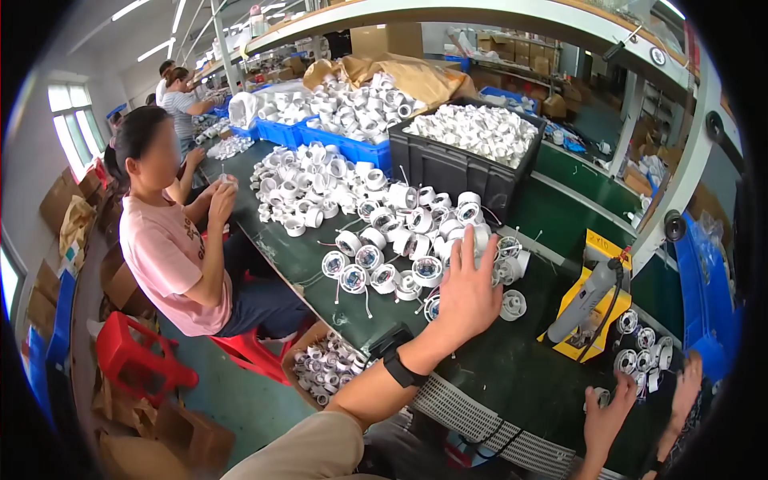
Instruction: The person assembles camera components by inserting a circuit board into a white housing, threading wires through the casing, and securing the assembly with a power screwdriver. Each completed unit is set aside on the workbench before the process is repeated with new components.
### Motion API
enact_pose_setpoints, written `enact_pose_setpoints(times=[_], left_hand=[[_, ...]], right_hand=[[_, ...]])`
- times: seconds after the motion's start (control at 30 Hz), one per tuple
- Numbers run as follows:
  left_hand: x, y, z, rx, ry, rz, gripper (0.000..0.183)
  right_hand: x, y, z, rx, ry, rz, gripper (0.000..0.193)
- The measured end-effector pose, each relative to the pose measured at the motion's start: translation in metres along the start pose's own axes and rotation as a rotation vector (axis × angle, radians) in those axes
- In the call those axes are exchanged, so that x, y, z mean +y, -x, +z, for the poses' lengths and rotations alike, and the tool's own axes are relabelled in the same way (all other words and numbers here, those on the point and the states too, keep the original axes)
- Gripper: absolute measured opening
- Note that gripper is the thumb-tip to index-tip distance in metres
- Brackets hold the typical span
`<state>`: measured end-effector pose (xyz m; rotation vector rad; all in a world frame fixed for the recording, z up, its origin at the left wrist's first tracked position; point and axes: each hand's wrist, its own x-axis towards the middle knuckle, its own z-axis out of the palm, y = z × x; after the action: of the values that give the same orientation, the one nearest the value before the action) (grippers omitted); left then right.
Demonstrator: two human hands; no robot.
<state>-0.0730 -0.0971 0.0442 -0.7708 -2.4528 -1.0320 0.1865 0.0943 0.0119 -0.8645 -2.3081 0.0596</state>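
Note:
My left hand (470,294), a black watch on its wrist, reaches over the near side of a heap of white round plastic housings (369,258). Its fingers are spread, with a white housing just beyond the fingertips. Circuit boards and thin white wires show inside several of these housings. A single white ring-shaped part (514,305) lies to the right of my hand. My right hand is not in view. Two smaller bare hands at the lower right appear to be a co-worker's, beside a small group of white housings (645,360).
A yellow holder (596,254) with a grey cylindrical tool stands on the green table right of my hand. Behind the heap are a black crate (448,164) and blue bins (352,146) of white parts. At the left, a person in pink sits holding a small part.

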Motion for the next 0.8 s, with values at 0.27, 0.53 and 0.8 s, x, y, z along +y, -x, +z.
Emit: enact_pose_setpoints(times=[0.27, 0.53, 0.8], left_hand=[[0.002, -0.001, 0.013, 0.115, 0.216, 0.291, 0.021], [0.013, 0.022, 0.004, -1.079, 0.835, 0.244, 0.034], [0.038, 0.044, 0.040, -1.185, 1.431, 0.265, 0.041]], right_hand=[[0.004, 0.011, -0.003, -0.067, -0.324, 0.146, 0.047], [-0.059, 0.003, -0.015, -0.032, -0.591, -0.388, 0.066], [-0.072, -0.016, 0.008, -0.006, -0.690, -0.457, 0.073]])
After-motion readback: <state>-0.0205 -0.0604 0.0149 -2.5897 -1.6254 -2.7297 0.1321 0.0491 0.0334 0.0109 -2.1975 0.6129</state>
